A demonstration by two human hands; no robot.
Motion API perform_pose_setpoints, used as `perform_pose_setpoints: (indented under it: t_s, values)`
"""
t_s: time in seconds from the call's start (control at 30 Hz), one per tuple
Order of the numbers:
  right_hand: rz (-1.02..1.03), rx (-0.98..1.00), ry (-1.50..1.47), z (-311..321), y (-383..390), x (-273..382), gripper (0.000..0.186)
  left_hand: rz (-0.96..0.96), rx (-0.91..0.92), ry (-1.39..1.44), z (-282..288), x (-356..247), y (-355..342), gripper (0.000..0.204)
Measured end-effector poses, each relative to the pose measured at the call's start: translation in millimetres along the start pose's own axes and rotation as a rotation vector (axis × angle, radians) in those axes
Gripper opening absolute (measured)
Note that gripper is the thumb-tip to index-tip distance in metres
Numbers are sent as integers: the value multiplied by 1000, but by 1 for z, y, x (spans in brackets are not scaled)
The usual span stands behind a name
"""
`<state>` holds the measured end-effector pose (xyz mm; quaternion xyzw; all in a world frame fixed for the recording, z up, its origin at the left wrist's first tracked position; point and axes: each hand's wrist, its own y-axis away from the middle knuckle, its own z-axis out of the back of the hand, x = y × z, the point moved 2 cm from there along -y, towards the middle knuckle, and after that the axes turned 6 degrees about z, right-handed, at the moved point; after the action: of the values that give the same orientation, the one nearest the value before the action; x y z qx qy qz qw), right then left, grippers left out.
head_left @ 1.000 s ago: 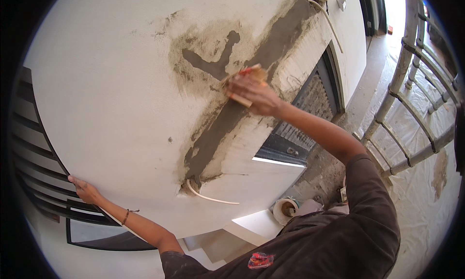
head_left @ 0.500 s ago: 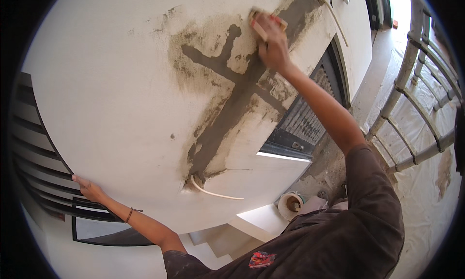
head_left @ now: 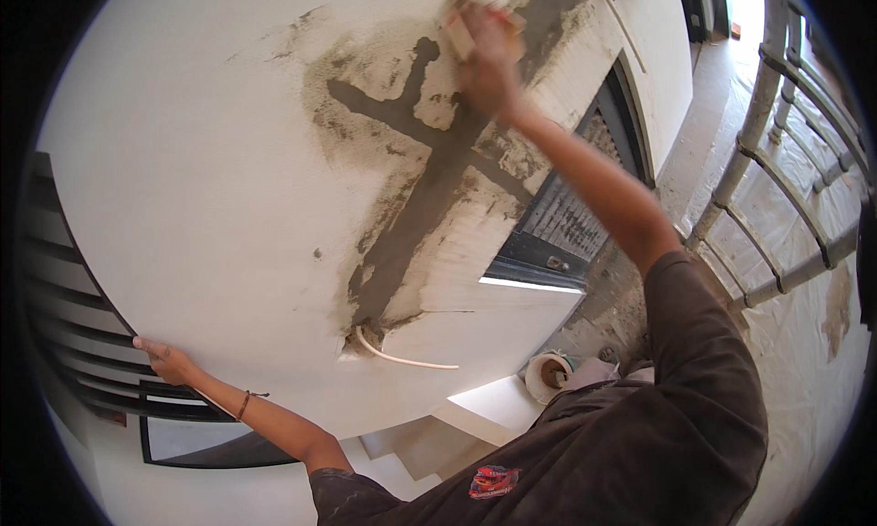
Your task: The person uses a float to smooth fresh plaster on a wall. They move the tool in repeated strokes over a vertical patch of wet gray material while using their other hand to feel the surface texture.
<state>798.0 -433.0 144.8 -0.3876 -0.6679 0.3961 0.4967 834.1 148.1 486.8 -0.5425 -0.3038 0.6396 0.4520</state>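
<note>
My right hand [head_left: 491, 74] is raised against the upper wall, closed around a blurred tan block with red on it, which looks like a sponge float [head_left: 459, 35]. The float lies just left of the upper end of a long grey mortar strip [head_left: 429, 193], which has branches and smeared edges on the white wall [head_left: 219, 161]. Far to the left, my left hand [head_left: 166, 360] grips the edge of a dark barred grille [head_left: 87, 289], its fingers partly hidden. A white cable [head_left: 402, 360] sticks out of a hole at the strip's lower end.
A second cable [head_left: 623, 28] hangs from the wall at the upper right. Below the wall strip is a dark louvred door [head_left: 571, 202]. A bucket [head_left: 546, 375] stands on the floor beside me. Metal scaffold tubing [head_left: 735, 161] rises on the right over plastic sheeting [head_left: 799, 343].
My right hand and the float have shifted a little left and up across the wall. The left hand keeps its grip on the grille edge. The view has tilted slightly.
</note>
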Motion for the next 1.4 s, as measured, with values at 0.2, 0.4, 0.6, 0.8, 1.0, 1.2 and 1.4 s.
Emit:
perform_pose_setpoints:
  t_s: [0.2,0.4,0.6,0.8,1.0,1.2,1.4]
  values:
    - [249,952,-658,22,170,92,80,3,-24,2,-4,29,-20,97]
    - [-331,-53,23,36,89,-140,52,13,-32,22,-7,12,-10,100]
    - [-171,518,-176,11,174,44,83,31,-55,11,2,38,-19,102]
    - [-307,116,6,29,181,-80,74,60,3,-20,-16,20,-24,107]
    - [-272,32,178,8,124,-111,67,-27,-21,70,-18,4,-13,104]
    - [-69,582,-128,43,94,-21,72,9,-35,-14,-1,37,-24,107]
    - [-298,-200,286,31,108,-227,50,-30,-23,19,-27,13,-32,107]
